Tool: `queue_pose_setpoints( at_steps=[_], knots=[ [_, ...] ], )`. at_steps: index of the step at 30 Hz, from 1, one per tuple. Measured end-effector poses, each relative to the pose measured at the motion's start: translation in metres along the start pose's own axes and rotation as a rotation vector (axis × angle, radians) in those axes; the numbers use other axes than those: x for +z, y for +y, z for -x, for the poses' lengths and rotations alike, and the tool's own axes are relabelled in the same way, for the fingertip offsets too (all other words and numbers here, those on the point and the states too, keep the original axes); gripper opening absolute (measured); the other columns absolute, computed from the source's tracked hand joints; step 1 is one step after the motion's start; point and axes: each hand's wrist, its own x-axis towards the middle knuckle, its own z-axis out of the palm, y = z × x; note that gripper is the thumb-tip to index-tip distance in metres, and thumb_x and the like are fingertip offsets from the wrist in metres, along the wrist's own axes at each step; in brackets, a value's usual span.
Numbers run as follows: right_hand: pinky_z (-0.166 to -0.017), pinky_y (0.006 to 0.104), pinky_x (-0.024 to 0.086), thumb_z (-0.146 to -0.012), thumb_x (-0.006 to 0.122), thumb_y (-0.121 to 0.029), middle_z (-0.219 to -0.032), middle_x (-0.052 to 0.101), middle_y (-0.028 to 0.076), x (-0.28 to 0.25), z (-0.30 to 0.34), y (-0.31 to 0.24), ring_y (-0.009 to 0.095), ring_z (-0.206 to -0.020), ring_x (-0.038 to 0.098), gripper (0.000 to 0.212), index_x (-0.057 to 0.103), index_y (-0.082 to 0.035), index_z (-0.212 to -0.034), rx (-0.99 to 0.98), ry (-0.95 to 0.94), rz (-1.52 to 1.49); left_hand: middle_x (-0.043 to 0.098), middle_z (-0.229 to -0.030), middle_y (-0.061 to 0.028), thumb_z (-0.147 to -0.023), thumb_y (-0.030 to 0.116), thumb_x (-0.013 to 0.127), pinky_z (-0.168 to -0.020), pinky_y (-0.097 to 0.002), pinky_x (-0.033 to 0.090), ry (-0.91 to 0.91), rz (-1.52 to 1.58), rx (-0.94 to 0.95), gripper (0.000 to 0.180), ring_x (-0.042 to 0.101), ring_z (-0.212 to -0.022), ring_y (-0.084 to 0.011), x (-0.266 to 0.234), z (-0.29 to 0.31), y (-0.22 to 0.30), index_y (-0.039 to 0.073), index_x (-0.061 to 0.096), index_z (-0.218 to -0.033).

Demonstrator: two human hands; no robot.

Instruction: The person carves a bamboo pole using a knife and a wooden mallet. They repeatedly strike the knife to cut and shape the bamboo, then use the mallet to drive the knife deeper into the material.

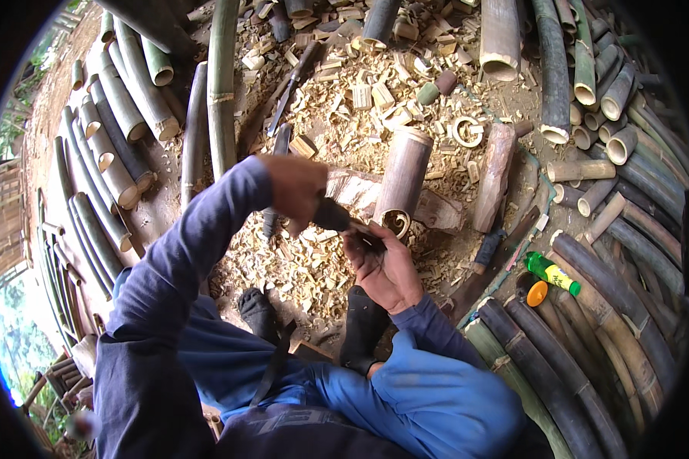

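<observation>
My left hand (295, 187) is closed round the thick dark handle (331, 215) of a tool that points toward my right hand. What tips the tool is small and blurred. My right hand (386, 269) is turned palm up below it, its thumb and fingers pinched on a small dark piece (369, 239) at the tool's end; its kind cannot be made out. Just beyond my right fingers, a short bamboo section (404, 170) leans on a rough wooden block (352, 187), with a curled strip (395, 222) in its near opening.
Wood chips (306, 268) cover the ground round my feet. A knife (292, 90) lies at the far left. To the right are a blade with a black-wrapped handle (488, 249), a squared timber (495, 180) and a green bottle (551, 273). Bamboo poles (122, 99) lie on both sides.
</observation>
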Motion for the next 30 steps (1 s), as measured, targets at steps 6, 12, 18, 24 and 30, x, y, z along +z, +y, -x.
queue_pose_setpoints(
  at_steps=[6,12,18,24,30],
  knots=[
    [-0.072,0.0392,0.064,-0.101,0.057,-0.018,-0.091,0.074,0.017,-0.025,0.014,-0.044,0.028,-0.076,0.074,0.023,0.068,0.002,-0.102,0.167,0.161,0.641,0.073,-0.079,-0.0211,-0.069,0.017,0.081,-0.07,-0.0411,0.059,0.146,0.722,-0.262,0.032,0.074,-0.073,-0.0284,0.178,-0.015,0.048,-0.003,0.074,-0.092],
    [-0.059,0.0374,0.062,-0.101,0.058,-0.021,-0.106,0.071,0.016,-0.013,0.04,-0.068,0.023,-0.068,0.07,0.022,0.064,0.0,-0.108,0.091,0.386,1.171,0.07,-0.081,-0.0272,-0.078,0.015,0.073,-0.068,-0.0485,0.059,0.672,0.772,-0.281,0.035,0.072,-0.074,-0.0424,0.261,-0.046,0.146,-0.007,0.06,-0.102],
    [-0.085,0.0392,0.06,-0.105,0.059,-0.03,-0.11,0.072,0.01,-0.038,0.024,-0.01,0.022,-0.089,0.072,0.033,0.066,-0.002,-0.122,0.077,-0.028,0.228,0.068,-0.068,-0.0164,-0.083,0.009,0.064,-0.061,-0.0424,0.058,0.374,-0.227,-0.21,0.014,0.073,-0.068,-0.0341,0.067,0.041,0.101,-0.004,0.063,-0.088],
    [-0.08,0.0403,0.063,-0.106,0.055,-0.019,-0.103,0.074,0.014,-0.024,0.023,-0.008,0.023,-0.089,0.074,0.026,0.068,0.001,-0.116,0.017,0.081,0.209,0.07,-0.072,-0.0193,-0.067,0.014,0.067,-0.069,-0.0464,0.06,0.121,-0.09,-0.119,0.015,0.073,-0.072,-0.0371,0.047,0.028,0.059,0.0,0.068,-0.072],
    [-0.066,0.0432,0.064,-0.099,0.059,-0.022,-0.096,0.073,0.017,-0.026,0.029,-0.073,0.029,-0.079,0.074,0.027,0.066,0.003,-0.109,0.258,0.149,0.839,0.069,-0.078,-0.0252,-0.071,0.014,0.079,-0.065,-0.0477,0.058,0.484,0.555,-0.287,0.029,0.072,-0.076,-0.0412,0.217,-0.003,0.111,-0.004,0.066,-0.09]
  ],
)
